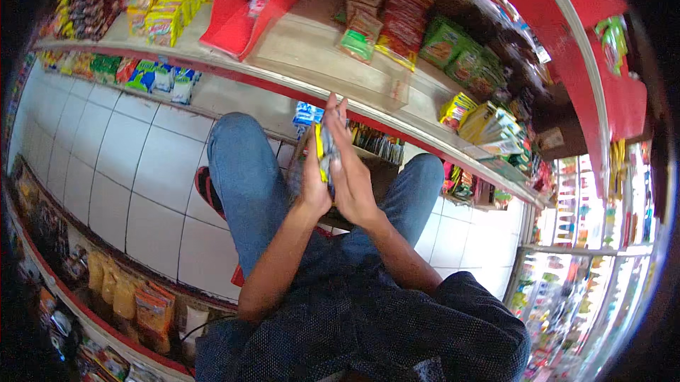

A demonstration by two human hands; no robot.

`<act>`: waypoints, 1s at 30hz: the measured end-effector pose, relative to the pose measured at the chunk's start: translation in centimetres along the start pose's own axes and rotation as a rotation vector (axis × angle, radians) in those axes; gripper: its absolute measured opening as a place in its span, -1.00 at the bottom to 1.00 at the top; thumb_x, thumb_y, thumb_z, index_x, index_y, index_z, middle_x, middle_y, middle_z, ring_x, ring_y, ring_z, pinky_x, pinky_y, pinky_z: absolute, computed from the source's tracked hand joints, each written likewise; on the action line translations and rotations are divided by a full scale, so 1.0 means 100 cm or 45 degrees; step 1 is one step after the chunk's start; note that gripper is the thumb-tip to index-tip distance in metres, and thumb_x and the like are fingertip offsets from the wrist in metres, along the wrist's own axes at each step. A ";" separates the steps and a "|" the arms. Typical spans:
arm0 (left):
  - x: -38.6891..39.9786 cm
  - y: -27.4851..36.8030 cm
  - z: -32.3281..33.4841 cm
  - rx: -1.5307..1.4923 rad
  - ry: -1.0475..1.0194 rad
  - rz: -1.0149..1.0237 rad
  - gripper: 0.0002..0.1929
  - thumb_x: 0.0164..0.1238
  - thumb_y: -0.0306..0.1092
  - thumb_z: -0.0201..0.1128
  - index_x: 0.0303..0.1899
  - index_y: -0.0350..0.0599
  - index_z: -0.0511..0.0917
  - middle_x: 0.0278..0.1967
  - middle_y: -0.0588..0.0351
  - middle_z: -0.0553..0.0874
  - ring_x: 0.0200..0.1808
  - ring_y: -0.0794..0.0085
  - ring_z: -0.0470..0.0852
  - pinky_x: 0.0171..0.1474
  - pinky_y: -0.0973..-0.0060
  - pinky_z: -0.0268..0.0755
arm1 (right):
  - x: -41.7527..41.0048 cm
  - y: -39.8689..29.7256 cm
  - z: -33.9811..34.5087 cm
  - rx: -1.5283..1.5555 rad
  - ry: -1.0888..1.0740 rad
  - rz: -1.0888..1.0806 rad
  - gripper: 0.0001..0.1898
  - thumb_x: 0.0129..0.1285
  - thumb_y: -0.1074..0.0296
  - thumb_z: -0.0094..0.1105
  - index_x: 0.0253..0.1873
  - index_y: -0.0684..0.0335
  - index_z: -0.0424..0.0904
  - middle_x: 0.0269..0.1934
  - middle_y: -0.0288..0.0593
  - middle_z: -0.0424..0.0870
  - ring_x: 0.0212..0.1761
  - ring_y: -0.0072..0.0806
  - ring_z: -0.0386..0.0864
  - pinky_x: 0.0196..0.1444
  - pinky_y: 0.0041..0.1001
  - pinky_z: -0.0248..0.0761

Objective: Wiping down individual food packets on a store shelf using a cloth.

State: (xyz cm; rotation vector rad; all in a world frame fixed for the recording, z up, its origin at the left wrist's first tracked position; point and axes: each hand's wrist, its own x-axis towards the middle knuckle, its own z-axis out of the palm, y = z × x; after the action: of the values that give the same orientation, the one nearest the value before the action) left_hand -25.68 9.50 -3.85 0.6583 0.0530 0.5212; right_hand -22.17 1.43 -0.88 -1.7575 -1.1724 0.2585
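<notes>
My left hand (314, 180) and my right hand (348, 169) are pressed towards each other above the space between my knees, palms facing, fingers pointing at the shelf. Between the palms is a stack of thin packets (325, 151), yellow along one edge and silvery grey beside it; the hands cover most of it. Below and partly behind the hands, a brown cardboard box (380, 172) sits between my legs. Blue-and-white packets (308, 114) lie just past my left fingertips, and a row of upright dark sachets (378, 143) shows right of my right hand.
A shelf edge (276, 76) with a red strip crosses close ahead. On it stand a red plastic bin (228, 20), yellow packets (167, 18), red packets (406, 15) and green packets (451, 44). Another stocked shelf (64, 286) lies behind at left; a glass-fronted display (574, 275) stands at right.
</notes>
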 end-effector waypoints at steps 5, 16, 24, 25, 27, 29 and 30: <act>0.008 -0.010 -0.008 -0.007 -0.062 -0.002 -0.27 0.66 0.22 -0.31 0.64 0.02 -0.08 0.63 -0.01 0.04 0.66 0.19 -0.07 0.63 0.14 -0.32 | -0.031 -0.015 0.006 0.028 0.115 0.028 -0.41 0.53 0.31 -0.15 0.58 0.35 0.10 0.59 0.17 0.10 0.67 0.02 -0.01 0.65 -0.16 -0.19; 0.006 -0.035 0.029 0.187 -0.109 0.056 -0.31 0.65 0.17 -0.27 0.62 0.02 -0.03 0.63 -0.05 0.06 0.67 0.14 -0.13 0.63 0.18 -0.39 | -0.060 -0.003 -0.016 0.193 0.304 0.125 -0.33 0.54 0.22 -0.07 0.59 0.42 -0.02 0.57 0.26 0.12 0.63 0.08 0.07 0.62 -0.19 -0.10; -0.004 -0.057 0.039 0.817 -0.065 0.179 -0.29 0.68 0.21 -0.35 0.61 -0.03 -0.07 0.60 -0.12 0.06 0.65 0.09 -0.06 0.63 0.09 -0.24 | -0.094 -0.015 -0.041 0.236 0.525 0.366 -0.53 0.46 0.41 0.14 0.41 0.30 0.40 0.12 0.02 0.67 0.11 -0.49 0.60 0.20 -0.45 0.42; -0.010 -0.059 0.038 0.865 -0.048 0.175 -0.32 0.69 0.17 -0.33 0.60 -0.06 -0.04 0.59 -0.13 0.10 0.63 0.09 -0.01 0.61 0.11 -0.18 | -0.099 -0.009 -0.049 0.245 0.533 0.362 -0.53 0.46 0.41 0.14 0.41 0.30 0.40 0.12 0.02 0.67 0.11 -0.49 0.60 0.20 -0.45 0.42; -0.022 -0.061 0.038 0.954 -0.019 0.155 -0.36 0.70 0.08 -0.27 0.58 -0.12 0.02 0.56 -0.15 0.16 0.60 0.10 0.09 0.56 0.14 -0.05 | -0.107 0.004 -0.069 0.208 0.633 0.570 -0.69 0.40 0.42 0.27 0.18 0.34 0.57 -0.14 -0.08 0.74 -0.09 -0.58 0.63 0.00 -0.45 0.52; -0.043 -0.062 0.031 1.051 0.012 0.118 -0.40 0.71 0.00 -0.22 0.55 -0.17 0.08 0.53 -0.17 0.22 0.56 0.10 0.18 0.51 0.18 0.08 | -0.100 0.011 -0.091 0.302 0.753 0.581 -0.79 0.40 0.42 0.29 0.04 0.36 0.60 -0.27 -0.30 0.70 -0.23 -0.71 0.50 -0.15 -0.55 0.46; -0.052 -0.065 0.031 1.085 0.023 0.108 -0.43 0.72 -0.05 -0.19 0.54 -0.20 0.11 0.52 -0.18 0.25 0.54 0.10 0.23 0.49 0.20 0.14 | -0.103 0.020 -0.103 0.401 0.824 0.570 -0.80 0.41 0.42 0.28 0.04 0.36 0.60 -0.26 -0.32 0.69 -0.22 -0.72 0.51 -0.13 -0.57 0.46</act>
State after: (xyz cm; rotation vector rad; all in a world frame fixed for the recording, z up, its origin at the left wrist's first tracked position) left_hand -26.69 0.89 -5.88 1.4925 0.2745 0.5815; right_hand -19.86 -13.11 -0.46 -1.6206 -0.2549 0.1105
